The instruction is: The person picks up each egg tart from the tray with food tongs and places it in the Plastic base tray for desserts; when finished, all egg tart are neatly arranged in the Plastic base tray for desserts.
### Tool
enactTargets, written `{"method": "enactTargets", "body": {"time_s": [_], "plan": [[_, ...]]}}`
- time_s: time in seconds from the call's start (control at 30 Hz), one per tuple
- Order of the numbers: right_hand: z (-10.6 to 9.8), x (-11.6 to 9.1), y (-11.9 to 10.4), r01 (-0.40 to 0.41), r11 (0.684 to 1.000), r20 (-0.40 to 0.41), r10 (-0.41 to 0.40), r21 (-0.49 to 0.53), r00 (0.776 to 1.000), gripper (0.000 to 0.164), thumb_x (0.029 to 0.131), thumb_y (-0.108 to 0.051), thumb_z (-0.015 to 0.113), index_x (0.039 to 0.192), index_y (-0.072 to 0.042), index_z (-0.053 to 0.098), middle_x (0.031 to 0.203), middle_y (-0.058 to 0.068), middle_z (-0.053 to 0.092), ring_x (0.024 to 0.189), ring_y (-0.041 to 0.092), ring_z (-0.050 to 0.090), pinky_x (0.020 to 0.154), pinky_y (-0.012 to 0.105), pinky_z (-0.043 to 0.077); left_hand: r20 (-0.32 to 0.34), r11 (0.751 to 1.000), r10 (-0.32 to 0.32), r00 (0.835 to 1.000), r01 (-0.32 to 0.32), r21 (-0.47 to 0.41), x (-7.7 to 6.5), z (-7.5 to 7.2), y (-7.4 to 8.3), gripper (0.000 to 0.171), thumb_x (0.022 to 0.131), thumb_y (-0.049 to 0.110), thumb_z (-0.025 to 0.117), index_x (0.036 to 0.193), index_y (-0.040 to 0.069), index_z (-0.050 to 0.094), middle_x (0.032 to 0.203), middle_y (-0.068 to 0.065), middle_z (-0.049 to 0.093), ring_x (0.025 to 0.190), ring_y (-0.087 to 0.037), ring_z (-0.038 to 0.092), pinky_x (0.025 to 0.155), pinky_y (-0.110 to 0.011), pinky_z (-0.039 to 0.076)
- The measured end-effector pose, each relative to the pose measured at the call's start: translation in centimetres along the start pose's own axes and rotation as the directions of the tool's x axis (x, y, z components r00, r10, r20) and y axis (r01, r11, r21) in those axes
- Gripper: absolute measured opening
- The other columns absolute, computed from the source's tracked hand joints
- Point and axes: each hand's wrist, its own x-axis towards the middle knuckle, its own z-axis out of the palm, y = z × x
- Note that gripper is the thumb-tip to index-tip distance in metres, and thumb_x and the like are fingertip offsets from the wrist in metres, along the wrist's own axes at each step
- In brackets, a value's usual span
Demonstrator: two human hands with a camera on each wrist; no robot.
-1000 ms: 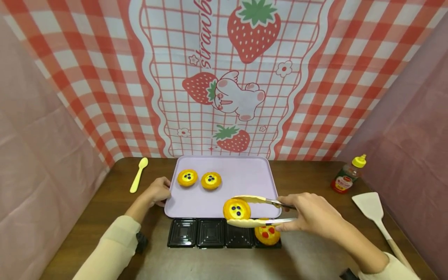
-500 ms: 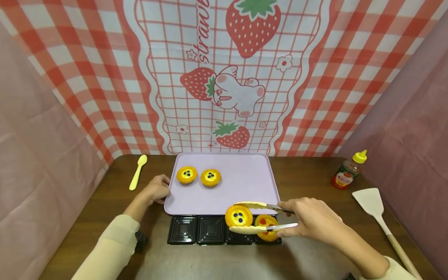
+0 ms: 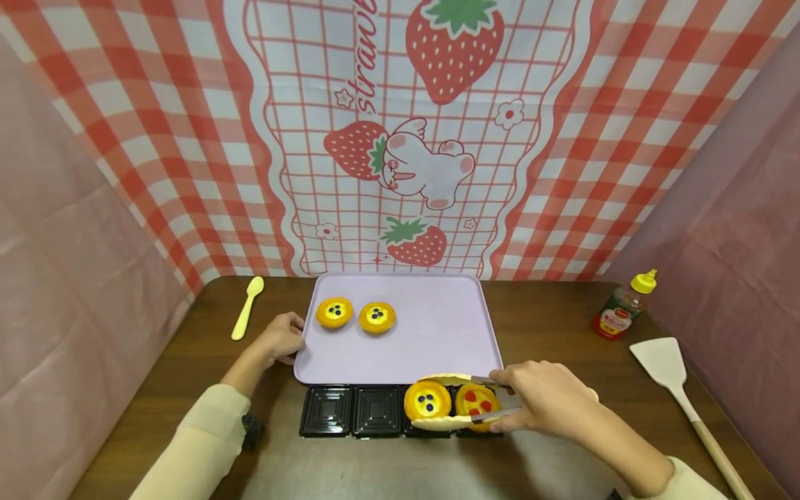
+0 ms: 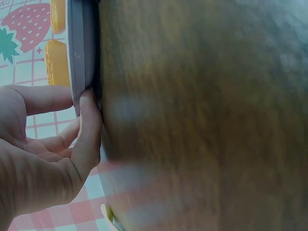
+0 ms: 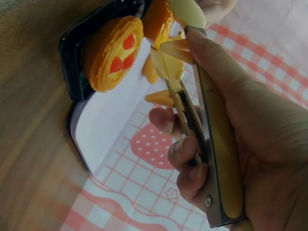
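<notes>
Cream-tipped tongs (image 3: 442,423), grasped in right hand (image 3: 553,399); blueberry tart (image 3: 428,399) between them, at third-from-left compartment of black container (image 3: 377,411). Left hand (image 3: 284,338) pinches left rim of lilac tray (image 3: 437,326). Hazard: tongs, spreading, could jostle strawberry tart (image 3: 478,397).

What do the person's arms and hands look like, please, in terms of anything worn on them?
The left sleeve is plain cream and ends on the forearm in a broad cuff; the right sleeve is cream too, cut off by the picture's edge. The left hand and right hand are ungloved. A small black object sits by the left cuff.
</notes>
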Motion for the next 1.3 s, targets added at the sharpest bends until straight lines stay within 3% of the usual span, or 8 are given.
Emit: {"method": "enactTargets", "body": {"time_s": [0.27,0.77,1.07,1.3], "plan": [[0.6,0.2,0.3,-0.016,1.0,0.038,0.015,0.026,0.999,0.065,0.062,-0.064,0.073,0.106,-0.016,0.07,0.091,-0.005,0.07,0.073,0.011,0.062,0.056,0.033,0.05,-0.006,1.0,0.016,1.0,-0.016,-0.019,0.1,0.2,-0.2,0.042,0.07,-0.007,0.055,0.11,-0.008,0.044,0.087,-0.015,0.051,0.073,-0.024,0.056,0.052,-0.04,0.056],[1.1,0.2,0.5,-0.03,0.999,0.034,0.029,0.044,0.999,0.068,0.062,-0.066,0.072,0.107,-0.014,0.07,0.093,-0.003,0.07,0.069,0.007,0.057,0.053,0.031,0.048,-0.009,1.0,0.011,1.0,-0.011,-0.018,0.2,0.0,-0.4,0.042,0.069,-0.007,0.055,0.11,-0.008,0.044,0.088,-0.014,0.05,0.07,-0.022,0.055,0.05,-0.037,0.055],[1.6,0.3,0.5,-0.023,0.998,0.02,0.022,0.05,1.0,0.065,0.062,-0.068,0.07,0.105,-0.019,0.069,0.082,-0.01,0.066,0.066,0.004,0.055,0.05,0.029,0.045,-0.01,1.0,0.005,1.0,-0.005,-0.016,0.1,-0.1,0.0,0.041,0.07,-0.007,0.054,0.109,-0.007,0.044,0.088,-0.014,0.049,0.071,-0.022,0.054,0.05,-0.037,0.055],[1.9,0.2,0.5,-0.039,0.996,0.036,0.036,0.082,0.999,0.074,0.058,-0.07,0.072,0.108,-0.016,0.068,0.084,-0.01,0.067,0.07,0.007,0.058,0.053,0.03,0.047,-0.011,1.0,0.002,1.0,-0.002,-0.018,0.3,-0.1,-0.2,0.041,0.069,-0.007,0.054,0.109,-0.007,0.044,0.088,-0.014,0.049,0.07,-0.022,0.054,0.05,-0.037,0.055]]}}
